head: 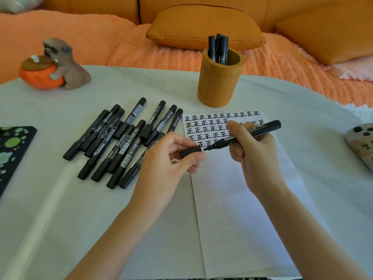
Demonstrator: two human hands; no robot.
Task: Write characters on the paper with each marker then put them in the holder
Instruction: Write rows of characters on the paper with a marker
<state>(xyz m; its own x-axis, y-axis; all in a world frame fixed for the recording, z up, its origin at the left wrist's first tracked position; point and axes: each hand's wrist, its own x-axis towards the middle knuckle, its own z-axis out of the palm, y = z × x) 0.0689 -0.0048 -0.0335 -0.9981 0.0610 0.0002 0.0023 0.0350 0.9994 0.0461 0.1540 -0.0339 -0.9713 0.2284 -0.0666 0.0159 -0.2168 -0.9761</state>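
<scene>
My right hand [249,150] grips an uncapped black marker [260,131], its tip pointing left just above the paper [238,199]. My left hand [171,156] pinches the marker's black cap [190,152], a small gap from the tip. The white sheet carries rows of black characters [210,123] along its top. Several capped black markers [123,142] lie in a loose pile left of the paper. An orange cylindrical holder [219,85] stands behind the paper with three markers [218,48] upright inside.
A pug figurine hugging an orange pot [54,65] sits at the back left of the white table. A black and green patterned object [12,150] lies at the left edge, a grey object [361,144] at the right edge. Orange cushions [203,27] lie beyond.
</scene>
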